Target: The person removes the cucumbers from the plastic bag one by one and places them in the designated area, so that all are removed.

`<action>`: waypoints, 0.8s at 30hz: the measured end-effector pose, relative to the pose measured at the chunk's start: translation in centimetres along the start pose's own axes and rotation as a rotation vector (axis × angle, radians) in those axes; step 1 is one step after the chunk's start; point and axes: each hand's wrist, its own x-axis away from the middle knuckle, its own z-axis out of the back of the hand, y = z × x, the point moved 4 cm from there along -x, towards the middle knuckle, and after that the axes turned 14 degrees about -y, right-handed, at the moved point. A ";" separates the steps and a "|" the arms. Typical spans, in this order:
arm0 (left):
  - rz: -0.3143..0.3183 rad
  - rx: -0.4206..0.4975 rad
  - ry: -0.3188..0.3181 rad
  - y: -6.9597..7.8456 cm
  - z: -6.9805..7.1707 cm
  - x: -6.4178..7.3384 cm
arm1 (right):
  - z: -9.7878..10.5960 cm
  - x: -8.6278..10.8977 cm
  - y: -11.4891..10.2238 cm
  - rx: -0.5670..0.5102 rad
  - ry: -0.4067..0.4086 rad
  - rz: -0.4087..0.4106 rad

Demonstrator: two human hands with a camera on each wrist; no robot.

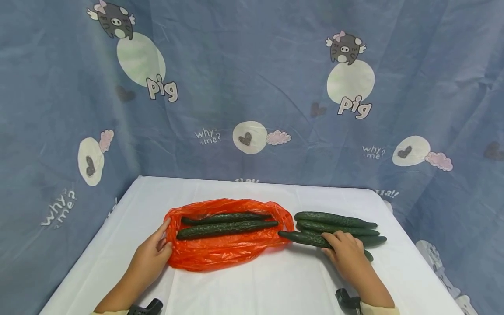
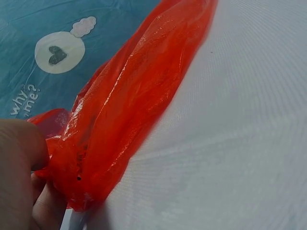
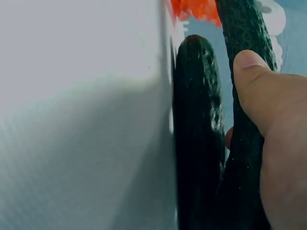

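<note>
A red plastic bag (image 1: 212,258) lies spread open on the table, with two dark green cucumbers (image 1: 228,229) side by side in its mouth. At the bag's left edge my left hand (image 1: 147,256) pinches the film; the left wrist view shows its fingers on the crumpled red plastic (image 2: 120,105). My right hand (image 1: 348,253) grips a cucumber (image 1: 301,237) near its middle, and its left tip reaches the bag's right side. In the right wrist view the thumb presses on that cucumber (image 3: 247,31). Another cucumber (image 3: 196,105) lies beside it.
Several more cucumbers (image 1: 334,218) lie in a group at the right, behind and beneath my right hand. The table (image 1: 252,293) has a white cover. A blue printed cloth (image 1: 252,78) hangs along its back and sides.
</note>
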 end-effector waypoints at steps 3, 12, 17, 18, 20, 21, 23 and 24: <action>0.006 -0.011 0.006 -0.1 0.1 -0.1 | 0.0 -0.2 0.3 -0.018 -0.001 -0.003; -0.019 -0.006 0.010 -0.3 0.1 -0.1 | 0.3 0.1 1.3 -0.027 -0.045 -0.052; -0.015 0.000 0.005 -0.2 0.0 -0.2 | 0.5 0.5 1.9 -0.019 -0.039 -0.065; -0.015 0.001 0.007 -0.2 0.0 -0.1 | 0.6 0.6 2.0 -0.020 -0.040 -0.069; -0.015 0.003 0.009 -0.1 0.0 -0.1 | 0.7 0.8 2.3 -0.027 -0.047 -0.081; -0.016 0.005 0.010 0.0 0.0 -0.1 | 0.7 0.9 2.4 -0.029 -0.049 -0.084; -0.016 0.007 0.010 0.0 0.0 -0.1 | 0.8 1.0 2.6 -0.034 -0.046 -0.086; -0.016 0.008 0.010 0.1 -0.1 -0.1 | 0.8 1.1 2.8 -0.037 -0.041 -0.087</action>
